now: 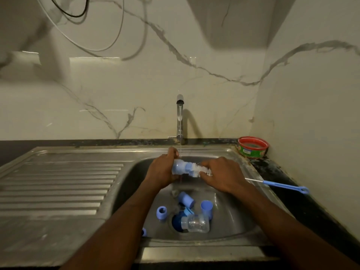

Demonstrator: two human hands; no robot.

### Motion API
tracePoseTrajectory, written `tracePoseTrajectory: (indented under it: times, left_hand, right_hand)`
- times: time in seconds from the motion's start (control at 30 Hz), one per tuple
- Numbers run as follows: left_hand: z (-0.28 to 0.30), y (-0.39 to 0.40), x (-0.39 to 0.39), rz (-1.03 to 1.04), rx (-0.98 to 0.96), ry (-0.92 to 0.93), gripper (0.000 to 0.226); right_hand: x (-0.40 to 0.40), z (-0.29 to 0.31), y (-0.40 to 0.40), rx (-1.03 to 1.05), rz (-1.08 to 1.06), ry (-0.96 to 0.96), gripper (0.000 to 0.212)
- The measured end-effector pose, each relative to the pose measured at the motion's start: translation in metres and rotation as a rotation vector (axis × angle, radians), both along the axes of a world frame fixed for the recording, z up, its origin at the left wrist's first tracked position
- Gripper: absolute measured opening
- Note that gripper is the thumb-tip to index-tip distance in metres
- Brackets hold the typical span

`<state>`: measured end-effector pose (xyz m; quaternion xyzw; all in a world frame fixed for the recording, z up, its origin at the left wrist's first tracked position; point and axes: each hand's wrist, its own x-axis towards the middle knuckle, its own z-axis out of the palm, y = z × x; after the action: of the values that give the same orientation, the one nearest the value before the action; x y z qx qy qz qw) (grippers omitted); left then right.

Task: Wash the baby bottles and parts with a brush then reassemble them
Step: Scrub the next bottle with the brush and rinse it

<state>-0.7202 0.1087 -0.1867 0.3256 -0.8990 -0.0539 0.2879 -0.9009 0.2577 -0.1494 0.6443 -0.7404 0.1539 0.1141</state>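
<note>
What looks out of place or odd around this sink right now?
A clear bottle lies on its side over the drain, partly covering it. Grime stains the counter corner by the red tub.

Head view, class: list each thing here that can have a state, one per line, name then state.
Tap: running, thin stream falling.
Left hand: grips a baby bottle.
Baby bottle: held sideways under the stream.
Bottle brush: white bristles at the bottle's mouth.
Right hand: grips the brush.
Clear bottle: lying on its side in the sink.
Blue cap: upright, open end up.
Small blue-handled brush: lying unused on the sink rim.
</note>
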Motion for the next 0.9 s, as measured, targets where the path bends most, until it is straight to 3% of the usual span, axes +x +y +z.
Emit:
tracePoseTrajectory:
  times: [0.07,0.2,0.43,0.63,0.73,0.8,0.9]
  left_hand:
    - [-0.003,0.000,0.000,-0.036,0.006,-0.013,0.086]
    - [-0.008,0.004,-0.009,-0.094,0.053,-0.098,0.072]
    - [-0.006,0.006,-0.019,-0.180,0.073,-0.109,0.067]
    - [0.000,-0.001,-0.006,-0.034,-0.231,-0.052,0.079]
    - [-0.008,-0.007,-0.003,-0.089,-0.124,-0.041,0.097]
    - [-0.014,-0.006,-0.006,-0.186,0.053,-0.043,0.106]
    - [-0.017,-0.002,-0.017,-0.265,0.199,-0.043,0.095]
  right_hand:
    - [0.004,0.001,0.001,-0.035,0.041,0.027,0.035]
    - [0.016,-0.003,-0.002,-0.121,-0.030,0.135,0.033]
    - [0.007,-0.003,-0.007,-0.087,-0.264,0.053,0.033]
    - [0.006,-0.004,0.000,-0.091,-0.007,0.064,0.035]
    - [0.012,-0.002,0.001,-0.120,0.025,0.137,0.034]
    - [0.013,-0.003,-0.006,-0.124,-0.063,0.153,0.032]
    - [0.003,-0.004,-0.015,-0.105,-0.244,0.099,0.028]
